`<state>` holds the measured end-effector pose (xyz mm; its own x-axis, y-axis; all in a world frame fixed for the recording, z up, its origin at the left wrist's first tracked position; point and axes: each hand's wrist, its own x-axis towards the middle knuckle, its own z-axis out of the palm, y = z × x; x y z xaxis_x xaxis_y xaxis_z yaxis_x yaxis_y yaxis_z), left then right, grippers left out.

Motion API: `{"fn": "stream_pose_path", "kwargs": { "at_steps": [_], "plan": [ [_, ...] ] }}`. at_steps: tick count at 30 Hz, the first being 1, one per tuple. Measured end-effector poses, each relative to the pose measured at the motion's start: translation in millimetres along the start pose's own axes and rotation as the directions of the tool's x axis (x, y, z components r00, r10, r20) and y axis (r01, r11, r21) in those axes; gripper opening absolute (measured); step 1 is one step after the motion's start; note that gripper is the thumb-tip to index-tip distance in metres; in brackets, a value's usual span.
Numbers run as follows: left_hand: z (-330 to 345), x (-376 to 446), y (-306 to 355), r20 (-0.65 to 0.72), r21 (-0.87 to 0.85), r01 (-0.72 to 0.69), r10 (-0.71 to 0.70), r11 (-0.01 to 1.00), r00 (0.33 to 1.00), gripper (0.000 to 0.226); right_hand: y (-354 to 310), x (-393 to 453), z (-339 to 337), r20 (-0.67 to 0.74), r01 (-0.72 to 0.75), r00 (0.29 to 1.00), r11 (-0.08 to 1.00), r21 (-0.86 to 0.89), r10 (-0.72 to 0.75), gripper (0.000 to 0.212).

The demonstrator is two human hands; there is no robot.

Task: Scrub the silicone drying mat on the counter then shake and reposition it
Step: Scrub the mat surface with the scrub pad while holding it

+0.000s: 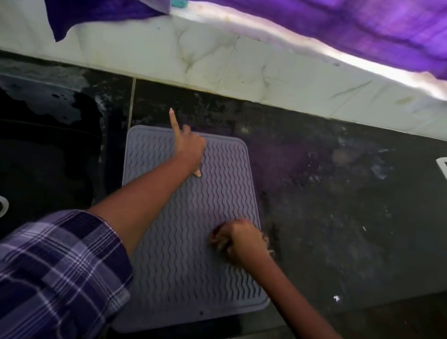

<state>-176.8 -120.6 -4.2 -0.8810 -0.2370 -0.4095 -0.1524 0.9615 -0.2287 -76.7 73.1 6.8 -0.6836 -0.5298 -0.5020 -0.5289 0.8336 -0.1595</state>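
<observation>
Head: left hand [191,147] index extended over mat [190,251]; right hand [238,240] grips scrubber [268,244].

The silicone drying mat [192,237] is a grey-purple rectangle with rounded corners and rows of wavy ridges all over its top. It's lying flat on the dark counter [353,216] just right of the black sink [15,169], long side running away from the counter's front edge, far end stopping short of the back wall.
</observation>
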Motion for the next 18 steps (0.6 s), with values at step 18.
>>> {"fn": "stream_pose_path", "kwargs": {
  "at_steps": [18],
  "plan": [
    [26.2,-61.2,13.6,-0.096,0.124,-0.189,0.201,0.974,0.975,0.082,9.1,-65.1,50.3,-0.364,0.070,0.929,0.997,-0.020,-0.073,0.012]
  ]
}}
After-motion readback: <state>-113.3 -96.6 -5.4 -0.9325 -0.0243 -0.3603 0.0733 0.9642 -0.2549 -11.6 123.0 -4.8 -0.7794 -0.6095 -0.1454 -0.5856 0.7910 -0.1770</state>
